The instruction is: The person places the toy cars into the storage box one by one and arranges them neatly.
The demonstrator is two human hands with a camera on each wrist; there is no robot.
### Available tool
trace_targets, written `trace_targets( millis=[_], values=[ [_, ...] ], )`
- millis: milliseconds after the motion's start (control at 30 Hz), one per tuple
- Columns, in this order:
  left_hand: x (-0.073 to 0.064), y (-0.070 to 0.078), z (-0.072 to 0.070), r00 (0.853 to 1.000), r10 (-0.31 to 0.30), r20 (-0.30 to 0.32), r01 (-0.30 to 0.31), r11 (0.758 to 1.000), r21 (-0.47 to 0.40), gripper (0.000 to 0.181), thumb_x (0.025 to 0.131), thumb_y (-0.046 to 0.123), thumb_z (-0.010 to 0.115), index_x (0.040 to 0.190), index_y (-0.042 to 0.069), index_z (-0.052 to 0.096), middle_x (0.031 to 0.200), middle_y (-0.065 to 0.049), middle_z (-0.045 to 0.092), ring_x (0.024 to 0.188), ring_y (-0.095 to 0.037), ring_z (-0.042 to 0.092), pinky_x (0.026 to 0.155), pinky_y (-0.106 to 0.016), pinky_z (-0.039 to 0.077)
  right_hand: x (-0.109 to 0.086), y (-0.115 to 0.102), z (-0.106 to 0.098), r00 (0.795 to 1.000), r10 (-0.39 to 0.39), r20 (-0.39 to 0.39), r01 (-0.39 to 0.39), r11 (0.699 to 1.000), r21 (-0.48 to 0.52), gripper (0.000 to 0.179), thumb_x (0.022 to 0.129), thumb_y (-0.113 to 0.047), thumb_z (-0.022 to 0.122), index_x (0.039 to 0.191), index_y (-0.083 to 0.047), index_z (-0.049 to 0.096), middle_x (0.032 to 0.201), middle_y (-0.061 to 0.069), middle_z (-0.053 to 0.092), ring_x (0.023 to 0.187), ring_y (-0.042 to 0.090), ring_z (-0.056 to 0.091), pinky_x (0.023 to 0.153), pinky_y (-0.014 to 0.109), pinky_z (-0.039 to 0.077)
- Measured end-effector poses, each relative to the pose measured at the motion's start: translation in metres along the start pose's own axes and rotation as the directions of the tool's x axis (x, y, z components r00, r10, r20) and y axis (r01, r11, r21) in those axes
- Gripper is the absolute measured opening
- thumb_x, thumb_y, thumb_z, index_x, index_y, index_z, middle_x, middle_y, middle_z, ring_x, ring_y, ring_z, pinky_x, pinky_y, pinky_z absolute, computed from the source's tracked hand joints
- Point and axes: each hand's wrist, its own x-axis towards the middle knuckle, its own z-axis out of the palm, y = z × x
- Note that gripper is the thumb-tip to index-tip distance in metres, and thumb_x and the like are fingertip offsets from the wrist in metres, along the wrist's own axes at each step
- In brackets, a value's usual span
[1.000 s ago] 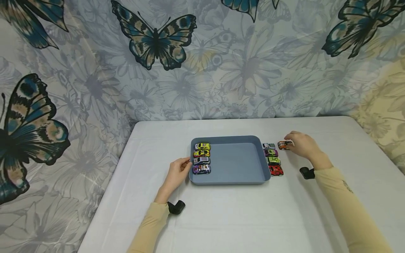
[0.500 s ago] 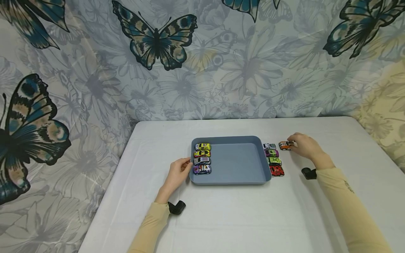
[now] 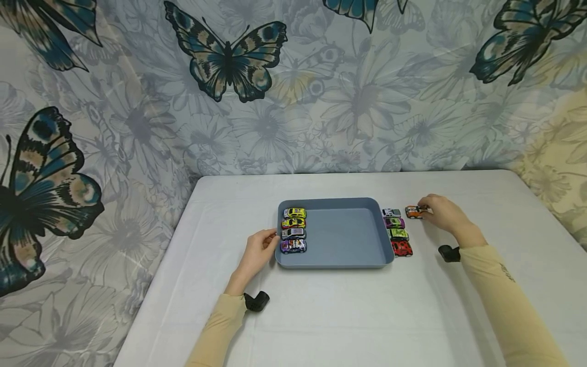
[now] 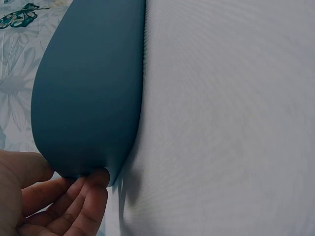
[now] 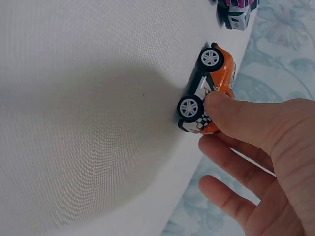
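My left hand point(image 3: 259, 252) holds the left end of a blue-grey tray point(image 3: 339, 266); in the left wrist view its thumb is at the rim and its curled fingers lie against the outer wall. My right hand point(image 3: 445, 214) pinches the rear of an orange toy car point(image 5: 224, 73) with black and white markings, thumb on its side. That car is at the table surface, right of the tray. Inside the tray's left end, several toy cars stand in a column: a yellow car point(image 3: 294, 212), a yellow-red car point(image 3: 293, 223), a silver-black car point(image 3: 293, 233) and a purple car point(image 3: 293, 246).
Along the tray's right outer side stands another column: a pale car point(image 3: 391, 212), a purple-green car point(image 3: 394, 223), a lime car point(image 3: 398, 234) and a red car point(image 3: 402, 248). A white cloth point(image 3: 344, 316) covers the table. Butterfly-patterned fabric point(image 3: 357, 102) hangs behind.
My right hand has shifted slightly right and towards me, and a little more of the orange toy car shows. The left hand, the tray and the other cars keep their places.
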Motion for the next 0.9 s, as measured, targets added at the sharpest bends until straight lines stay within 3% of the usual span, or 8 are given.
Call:
trace_targets(
  millis=[533, 900],
  values=[
    [0.0, 0.001, 0.0, 1.0, 0.005, 0.0, -0.005, 1.0, -0.003, 0.03, 0.092, 0.008, 0.057, 0.117, -0.01, 0.059, 0.091, -0.013, 0.065, 0.081, -0.018, 0.061, 0.068, -0.022, 0.053, -0.008, -0.009, -0.016, 0.996, -0.047, -0.079, 0.047, 0.999, 0.0, 0.018, 0.079, 0.004, 0.066, 0.094, 0.013, 0.061, 0.086, 0.022, 0.06, 0.081, 0.039, 0.058, 0.071, 0.051, 0.048],
    [0.0, 0.001, 0.0, 1.0, 0.003, -0.007, -0.003, 1.0, 0.003, 0.03, 0.092, 0.008, 0.058, 0.116, -0.01, 0.059, 0.091, -0.013, 0.065, 0.08, -0.018, 0.061, 0.068, -0.023, 0.053, -0.01, -0.042, -0.039, 0.99, -0.094, -0.103, 0.09, 0.995, -0.048, 0.018, 0.08, 0.002, 0.067, 0.095, 0.01, 0.063, 0.086, 0.018, 0.06, 0.077, 0.034, 0.058, 0.067, 0.047, 0.048]
  ],
)
